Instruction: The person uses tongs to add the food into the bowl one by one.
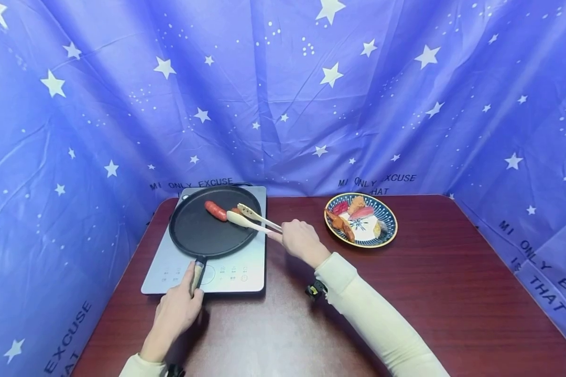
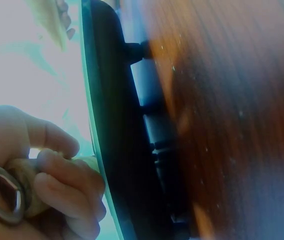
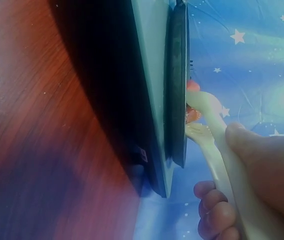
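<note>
My left hand [image 1: 176, 309] grips the wooden handle [image 1: 196, 276] of a flat black pan [image 1: 193, 225]; a metal ring [image 2: 3, 194] hangs at the handle's end in the left wrist view. In my right hand [image 1: 304, 241] is a pair of cream tongs [image 1: 259, 226], their tips over the pan's right side. A red sausage [image 1: 215, 210] lies in the pan just left of the tips. Between the tongs' arms shows a brownish-orange piece of food [image 1: 236, 211], mostly hidden by them. The right wrist view has the tongs [image 3: 217, 145] reaching over the pan's rim.
The pan stands on a white induction cooktop [image 1: 160, 277] at the left of the dark red table [image 1: 453, 272]. Right of it is a blue-patterned plate [image 1: 390, 220] bearing several foods. A blue star-printed curtain [image 1: 283, 94] encloses the back and sides.
</note>
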`<state>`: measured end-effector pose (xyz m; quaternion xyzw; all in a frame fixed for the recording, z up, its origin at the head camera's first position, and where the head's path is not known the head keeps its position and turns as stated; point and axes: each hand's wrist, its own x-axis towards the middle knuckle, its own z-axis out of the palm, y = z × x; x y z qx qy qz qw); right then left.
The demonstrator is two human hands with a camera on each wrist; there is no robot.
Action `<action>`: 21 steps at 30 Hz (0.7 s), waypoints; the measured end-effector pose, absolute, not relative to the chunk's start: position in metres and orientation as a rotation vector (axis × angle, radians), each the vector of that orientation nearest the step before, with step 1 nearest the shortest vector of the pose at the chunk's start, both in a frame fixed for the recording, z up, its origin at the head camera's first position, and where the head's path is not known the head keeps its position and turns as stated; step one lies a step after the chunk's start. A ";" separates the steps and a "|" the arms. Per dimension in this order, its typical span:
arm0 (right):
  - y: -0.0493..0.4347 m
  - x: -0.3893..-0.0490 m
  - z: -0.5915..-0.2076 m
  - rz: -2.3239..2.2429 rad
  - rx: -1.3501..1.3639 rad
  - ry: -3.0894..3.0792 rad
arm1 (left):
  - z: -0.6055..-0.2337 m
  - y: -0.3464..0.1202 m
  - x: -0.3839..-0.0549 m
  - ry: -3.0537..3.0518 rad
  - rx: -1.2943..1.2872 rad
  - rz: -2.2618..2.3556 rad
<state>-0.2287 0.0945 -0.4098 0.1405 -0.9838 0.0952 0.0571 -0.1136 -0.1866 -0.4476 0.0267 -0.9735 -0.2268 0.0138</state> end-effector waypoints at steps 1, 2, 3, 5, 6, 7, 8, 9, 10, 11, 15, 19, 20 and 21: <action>0.095 -0.229 -0.410 0.292 0.419 -2.983 | -0.447 -0.186 -0.114 -3.029 0.081 -0.707; 0.096 -0.229 -0.410 0.301 0.408 -2.986 | -0.447 -0.186 -0.114 -3.028 0.078 -0.707; 0.096 -0.229 -0.410 0.309 0.399 -2.988 | -0.447 -0.186 -0.114 -3.027 0.076 -0.708; 0.097 -0.230 -0.410 0.316 0.400 -2.986 | -0.447 -0.186 -0.114 -3.029 0.077 -0.703; 0.097 -0.230 -0.410 0.325 0.402 -2.984 | -0.447 -0.186 -0.114 -3.030 0.079 -0.699; 0.097 -0.230 -0.409 0.337 0.404 -2.983 | -0.447 -0.186 -0.114 -3.031 0.081 -0.699; 0.097 -0.231 -0.409 0.340 0.407 -2.982 | -0.447 -0.186 -0.114 -3.032 0.082 -0.698; 0.097 -0.232 -0.409 0.346 0.407 -2.981 | -0.447 -0.186 -0.114 -3.031 0.083 -0.698; 0.096 -0.233 -0.409 0.347 0.405 -2.982 | -0.447 -0.186 -0.115 -3.030 0.081 -0.696; 0.096 -0.234 -0.408 0.347 0.399 -2.984 | -0.447 -0.185 -0.115 -3.028 0.079 -0.695; 0.095 -0.240 -0.408 0.344 0.370 -2.995 | -0.448 -0.184 -0.117 -3.024 0.072 -0.691; 0.090 -0.245 -0.409 0.352 0.381 -2.997 | -0.449 -0.184 -0.117 -3.029 0.089 -0.681; 0.088 -0.246 -0.408 0.355 0.390 -2.996 | -0.449 -0.185 -0.117 -3.028 0.095 -0.678; 0.087 -0.247 -0.408 0.360 0.398 -2.996 | -0.449 -0.185 -0.116 -3.026 0.101 -0.677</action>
